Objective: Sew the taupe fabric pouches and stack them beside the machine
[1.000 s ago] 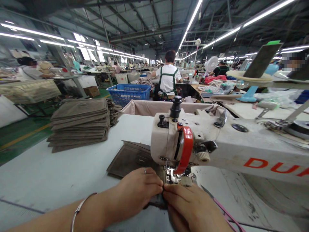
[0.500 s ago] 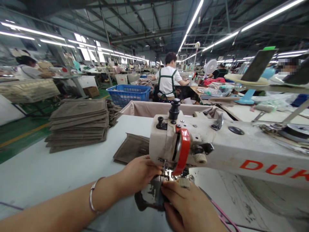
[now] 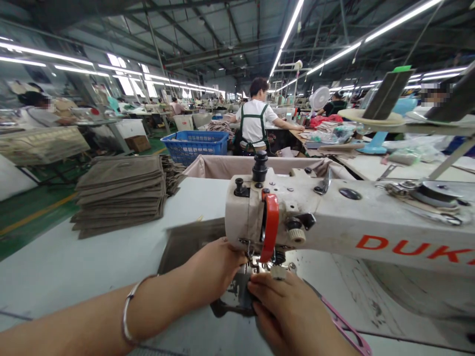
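A grey-brown fabric piece (image 3: 181, 242) lies on the table left of the sewing machine head (image 3: 243, 212), partly behind my left wrist and blurred. My left hand (image 3: 218, 264) has its fingers closed on the piece's edge, just left of the presser foot (image 3: 256, 264). On the near side of the foot, my right hand (image 3: 287, 306) has bent fingers pressed together on a dark strip of the same material. The fingertips of both hands are partly hidden, and the needle point cannot be made out.
A tall stack of grey-brown pieces (image 3: 118, 193) stands at the left of the table. Pink-handled scissors (image 3: 347, 324) lie beside my right forearm. Beyond the machine are a cloth-lined bin (image 3: 218, 167), a blue basket (image 3: 195, 143) and a seated co-worker (image 3: 254, 118).
The fabric piece has swung left and nearer, behind my left wrist. Both hands have stayed close to the presser foot. The view has turned slightly right.
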Demonstrator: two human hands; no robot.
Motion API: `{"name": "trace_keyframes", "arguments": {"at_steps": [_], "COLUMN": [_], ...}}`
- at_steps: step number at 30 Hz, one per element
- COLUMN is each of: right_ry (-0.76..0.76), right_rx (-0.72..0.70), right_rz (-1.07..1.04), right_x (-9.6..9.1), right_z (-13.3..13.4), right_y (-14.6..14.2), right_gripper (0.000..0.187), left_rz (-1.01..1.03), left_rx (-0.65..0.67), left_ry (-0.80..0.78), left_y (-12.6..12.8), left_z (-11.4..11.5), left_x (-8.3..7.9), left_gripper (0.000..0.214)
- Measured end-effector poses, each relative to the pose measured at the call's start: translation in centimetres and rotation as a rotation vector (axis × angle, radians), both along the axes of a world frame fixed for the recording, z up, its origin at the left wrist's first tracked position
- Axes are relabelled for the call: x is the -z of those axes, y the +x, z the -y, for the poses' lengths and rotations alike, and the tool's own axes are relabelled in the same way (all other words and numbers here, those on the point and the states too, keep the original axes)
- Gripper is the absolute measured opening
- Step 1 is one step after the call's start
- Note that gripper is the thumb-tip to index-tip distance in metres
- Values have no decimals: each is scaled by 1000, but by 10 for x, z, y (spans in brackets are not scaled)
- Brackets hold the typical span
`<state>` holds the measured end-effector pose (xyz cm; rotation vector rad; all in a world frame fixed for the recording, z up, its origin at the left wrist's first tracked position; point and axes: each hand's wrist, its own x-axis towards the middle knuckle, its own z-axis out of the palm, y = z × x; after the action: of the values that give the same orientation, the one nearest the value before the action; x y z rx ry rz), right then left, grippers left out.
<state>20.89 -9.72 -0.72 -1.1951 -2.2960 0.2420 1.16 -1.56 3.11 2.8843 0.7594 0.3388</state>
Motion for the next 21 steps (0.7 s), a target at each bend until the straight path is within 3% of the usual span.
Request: {"name": "trace_keyframes", "arguments": {"at_steps": [5,12,14,17,19,21], "right_ry": [-7,-34,-21,-18,-42,-107], "right_rx": [-22,-22,7,59,83,95], "right_rz": [4,57,49,14,-2,-57], "right_x": [4,3,6,8,6,-2], "right_z": [0,3,5,5,5,6], "right_y": [4,4,3,1,-2,-6], "right_gripper": [41,41,38,20,13,17], "left_rz": [-79,3,60,145,209,371], "left_rx": [-11,-90,-254,-659,-793,-850], "left_ry": [-35,-104,-74,-20,-136,-403], "left_y": [4,-7,-25,-58,-72,-74], "left_z": [33,37,40,50,58,64], "left_x": [-4,5,6,14,19,22], "left_gripper": [25,38,40,40,30,24]}}
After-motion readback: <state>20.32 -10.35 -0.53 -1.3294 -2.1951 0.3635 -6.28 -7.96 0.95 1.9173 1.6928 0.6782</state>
